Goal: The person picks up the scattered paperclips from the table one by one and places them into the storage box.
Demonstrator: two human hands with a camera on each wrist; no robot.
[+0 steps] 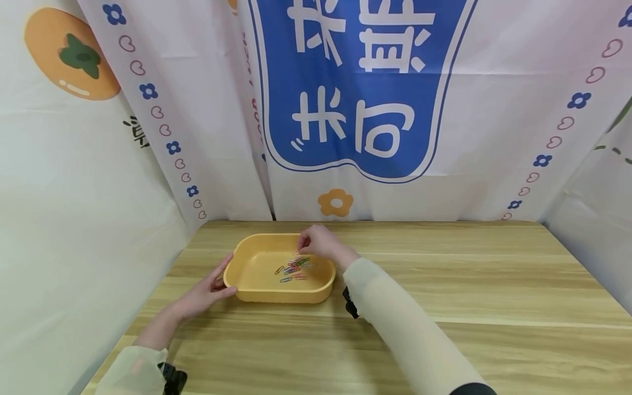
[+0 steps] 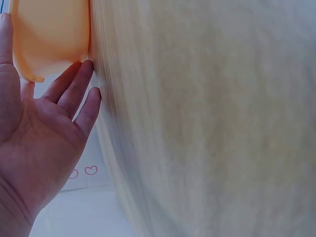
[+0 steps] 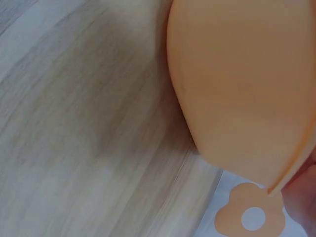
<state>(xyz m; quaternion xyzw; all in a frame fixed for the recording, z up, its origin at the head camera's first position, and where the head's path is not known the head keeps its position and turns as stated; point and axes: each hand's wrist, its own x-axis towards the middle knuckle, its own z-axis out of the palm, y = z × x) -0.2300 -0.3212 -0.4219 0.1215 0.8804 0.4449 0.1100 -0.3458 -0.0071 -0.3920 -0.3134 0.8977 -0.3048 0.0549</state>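
A yellow plastic tray [image 1: 283, 297] with rounded corners stands on the table, and several colored paper clips [image 1: 298, 264] lie loose in its right half. My left hand [image 1: 204, 293] is at the tray's left end, thumb by the front corner and fingers along the outer wall. The left wrist view shows those fingers [image 2: 78, 91] nearly straight, their tips against the wall. Over the far right part of the tray, my right hand [image 1: 322, 243] has thumb and fingertips together, pinching a small pinkish paper clip [image 1: 297, 253]. The tray wall hides most of that hand in the right wrist view.
Wood-grain table [image 1: 444, 285] surrounds the tray. A white printed cloth [image 1: 306, 197] hangs right behind the table's far edge, with more cloth [image 1: 89, 219] at the left side. Dark bands with small devices [image 1: 173, 378] sit on both wrists.
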